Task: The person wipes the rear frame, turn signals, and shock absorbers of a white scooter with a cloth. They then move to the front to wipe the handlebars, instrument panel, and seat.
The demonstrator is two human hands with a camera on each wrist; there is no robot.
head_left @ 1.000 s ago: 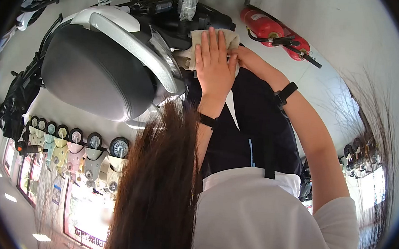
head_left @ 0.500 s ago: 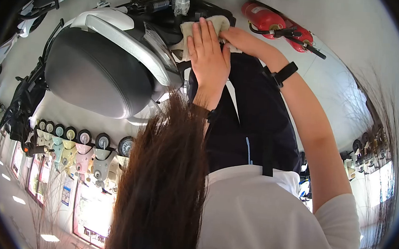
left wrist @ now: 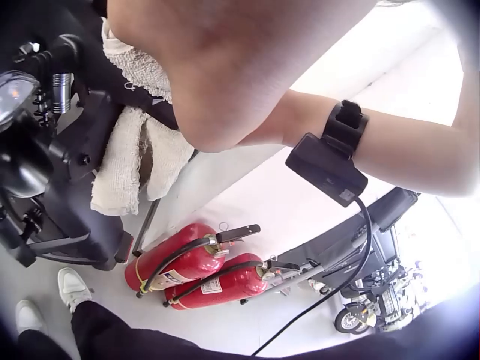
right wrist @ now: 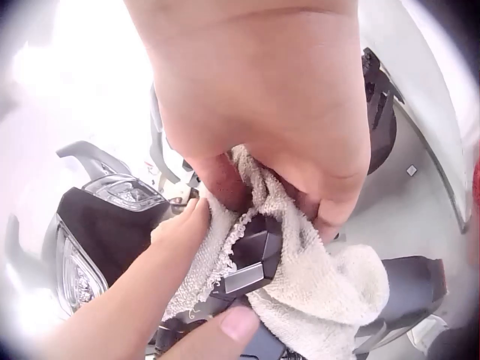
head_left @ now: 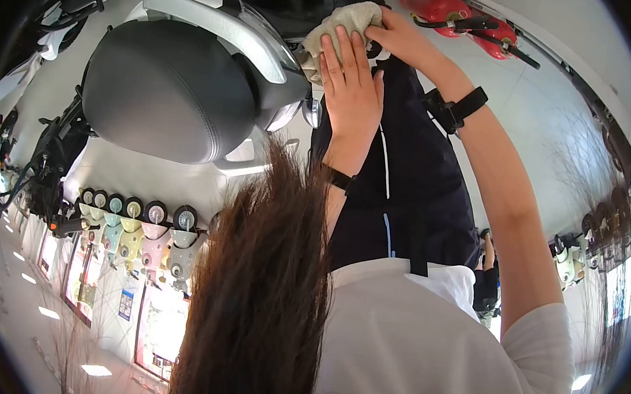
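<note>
Showroom floor, pale and glossy, runs under a parked scooter (head_left: pixel 192 78), with a long row of small pastel scooters (head_left: pixel 134 232) lined up well beyond its grey seat (head_left: pixel 165 91).

Both hands work at the scooter's dark front end, on one cream towel (head_left: pixel 346 20). The left hand (head_left: pixel 352 90) lies flat on the towel with its fingers straight and together, pressing the cloth against the black bodywork just beside the seat's silver grab rail (head_left: pixel 218 25). The right hand (head_left: pixel 396 38) grips the same towel from the far side, its fingers curled into the cloth; in the right wrist view the towel (right wrist: pixel 300 262) is bunched around a black angular part of the scooter (right wrist: pixel 251 259), with the left hand's fingertips (right wrist: pixel 196 214) touching the cloth's edge. Each wrist carries a black strap.

In the left wrist view the towel (left wrist: pixel 124 150) hangs down over the scooter's black panel. Two red fire extinguishers (left wrist: pixel 199 270) lie on the floor just past the scooter's front, near the wall.
</note>
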